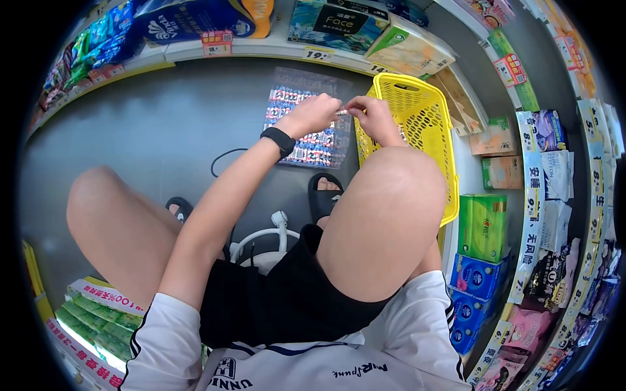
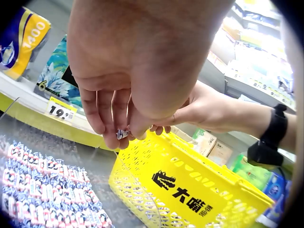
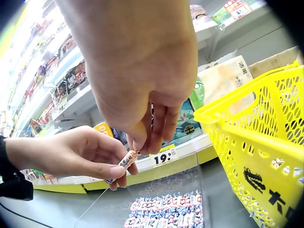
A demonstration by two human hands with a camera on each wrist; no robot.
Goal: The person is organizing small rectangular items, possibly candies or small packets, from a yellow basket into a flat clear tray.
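Between thumb and fingers, my left hand (image 1: 313, 115) pinches a small wrapped candy (image 3: 128, 159) with twisted wrapper ends. My right hand (image 1: 377, 121) meets it from the other side, its thumb and fingertips (image 3: 139, 144) pinching at the candy's end. Below the hands on the floor lies a clear plastic case (image 1: 312, 78) holding rows of similar candies (image 2: 47, 190) in white, red and blue wrappers. Right beside it stands a yellow basket (image 1: 450, 166), under the right forearm; more wrapped candies (image 3: 280, 164) show through its holes.
Shelves with tissue packs (image 1: 339, 26) and price tags run along the back and right. Bare grey floor (image 1: 163, 111) lies to the left. The person sits on a white-framed stool (image 1: 280, 234), knees apart, feet in black slippers (image 1: 321, 203) near the case.
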